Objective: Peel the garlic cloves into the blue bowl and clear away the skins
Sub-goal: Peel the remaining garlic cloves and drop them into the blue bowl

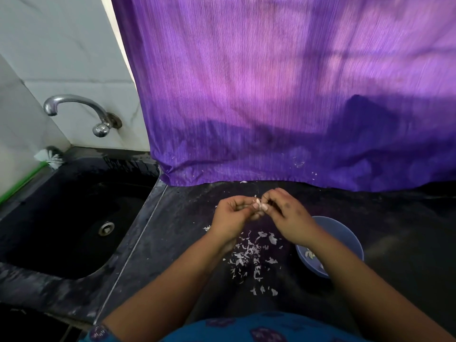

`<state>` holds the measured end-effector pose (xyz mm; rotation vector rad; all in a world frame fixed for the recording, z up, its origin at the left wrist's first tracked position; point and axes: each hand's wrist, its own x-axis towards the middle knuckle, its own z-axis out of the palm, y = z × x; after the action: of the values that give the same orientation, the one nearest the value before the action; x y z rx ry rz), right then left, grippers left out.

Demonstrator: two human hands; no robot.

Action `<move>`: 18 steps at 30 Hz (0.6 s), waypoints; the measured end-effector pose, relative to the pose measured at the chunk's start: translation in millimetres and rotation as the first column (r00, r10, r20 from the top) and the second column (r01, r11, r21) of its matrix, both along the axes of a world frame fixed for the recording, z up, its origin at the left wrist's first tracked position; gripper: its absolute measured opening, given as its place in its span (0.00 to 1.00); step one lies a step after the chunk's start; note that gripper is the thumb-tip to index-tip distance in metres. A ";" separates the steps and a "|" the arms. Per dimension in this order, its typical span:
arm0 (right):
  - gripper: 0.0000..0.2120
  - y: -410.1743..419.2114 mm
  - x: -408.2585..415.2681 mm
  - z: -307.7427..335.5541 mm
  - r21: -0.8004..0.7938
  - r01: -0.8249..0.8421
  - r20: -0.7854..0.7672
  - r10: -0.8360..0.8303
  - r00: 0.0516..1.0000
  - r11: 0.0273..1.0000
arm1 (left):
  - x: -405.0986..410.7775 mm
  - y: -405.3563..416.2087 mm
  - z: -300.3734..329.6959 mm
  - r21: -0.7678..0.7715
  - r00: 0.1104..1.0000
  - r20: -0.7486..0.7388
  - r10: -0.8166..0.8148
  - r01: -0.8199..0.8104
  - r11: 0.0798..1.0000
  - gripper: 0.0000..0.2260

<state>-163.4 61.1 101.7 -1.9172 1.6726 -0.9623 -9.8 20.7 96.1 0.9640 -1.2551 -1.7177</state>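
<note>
A pale garlic clove (259, 206) is held above the dark counter (172, 230) between both hands. My left hand (232, 215) grips it from the left with curled fingers. My right hand (287, 211) pinches its skin from the right. Under the hands lies a scatter of white garlic skins (249, 255). The blue bowl (345, 235) stands to the right, partly hidden by my right forearm, with a few peeled cloves (309, 254) visible inside.
A black sink (74, 218) with a metal drain lies to the left, a chrome tap (74, 104) above it and a white brush (50, 157) at its back corner. A purple curtain (283, 95) hangs behind the counter.
</note>
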 end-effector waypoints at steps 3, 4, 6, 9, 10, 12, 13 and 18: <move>0.08 2.4 -6.3 -4.6 0.049 0.084 0.071 -0.087 0.994 0.995 | 2.8 -3.3 -1.8 0.099 0.995 -0.082 0.052 -0.043 0.994 0.05; 0.09 2.8 -8.1 -5.2 0.059 0.134 0.129 -0.141 0.982 0.989 | 3.7 -4.2 -1.8 0.108 0.993 -0.101 0.054 -0.043 0.993 0.04; 0.10 2.5 -10.7 -3.2 0.084 0.197 0.256 -0.212 0.943 0.977 | 4.0 -4.8 -1.7 0.113 0.990 -0.135 0.046 -0.030 0.993 0.05; 0.09 -0.1 -8.6 4.3 0.082 0.211 0.386 -0.226 0.894 0.974 | 4.9 -3.7 -1.3 0.111 0.985 -0.171 0.036 -0.017 0.994 0.05; 0.08 -1.8 -7.5 5.7 0.067 0.219 0.385 -0.228 0.894 0.973 | 5.0 -3.1 -0.9 0.102 0.985 -0.169 0.035 -0.018 0.995 0.06; 0.11 -4.3 -6.3 6.2 0.071 0.206 0.356 -0.218 0.909 0.976 | 5.0 -1.5 -0.5 0.081 0.987 -0.156 0.046 -0.033 0.996 0.07; 0.14 -5.1 -6.9 5.7 0.090 0.180 0.329 -0.199 0.923 0.980 | 4.9 -0.8 -0.3 0.073 0.987 -0.149 0.055 -0.044 0.996 0.08; 0.09 -5.8 -6.1 6.4 0.136 0.153 0.317 -0.189 0.929 0.979 | 7.1 -0.7 -0.8 0.001 0.991 -0.092 0.096 -0.096 0.995 0.07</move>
<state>-169.5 55.3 108.1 -1.4624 1.6718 -1.1593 -2.7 20.0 95.3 0.9185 -1.1341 -1.6657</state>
